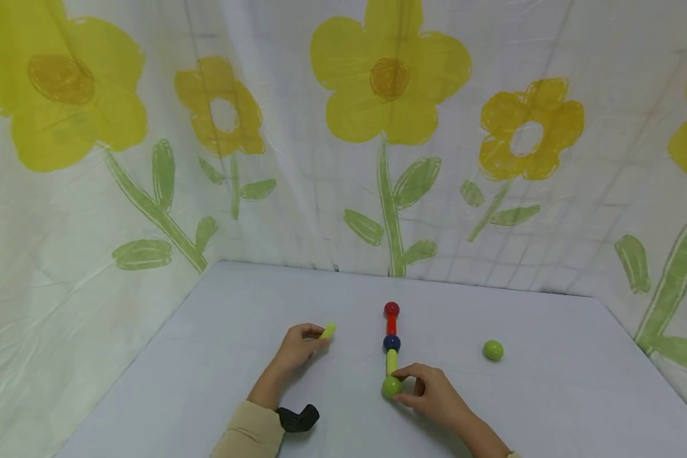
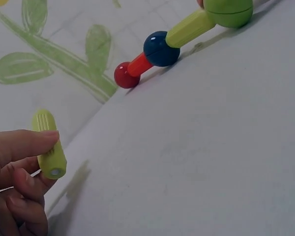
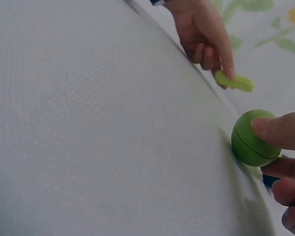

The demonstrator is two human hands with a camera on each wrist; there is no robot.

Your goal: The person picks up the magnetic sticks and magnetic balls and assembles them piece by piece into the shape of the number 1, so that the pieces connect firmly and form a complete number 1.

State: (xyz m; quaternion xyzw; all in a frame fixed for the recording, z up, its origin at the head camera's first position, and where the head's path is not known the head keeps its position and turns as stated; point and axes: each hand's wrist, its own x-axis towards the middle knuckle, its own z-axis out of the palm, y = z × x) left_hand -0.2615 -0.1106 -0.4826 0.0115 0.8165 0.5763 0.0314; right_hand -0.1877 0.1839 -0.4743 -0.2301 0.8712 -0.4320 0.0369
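Note:
A chain of balls and rods lies on the white table: a red ball (image 1: 392,309), a red rod (image 1: 391,326), a dark blue ball (image 1: 392,343), a yellow-green rod (image 1: 392,362) and a green ball (image 1: 392,387) at the near end. My right hand (image 1: 435,393) pinches that green ball between thumb and fingers. Left of the chain, my left hand (image 1: 298,348) holds a second yellow-green rod (image 2: 50,147) between thumb and fingers, above the table. The left wrist view shows a pale round spot on this rod's end.
Another green ball (image 1: 493,350) sits by itself right of the chain. A black wrist strap piece (image 1: 299,418) juts from the left sleeve (image 1: 252,429). Behind the table (image 1: 206,356) hangs a white curtain (image 1: 298,210) with yellow flowers.

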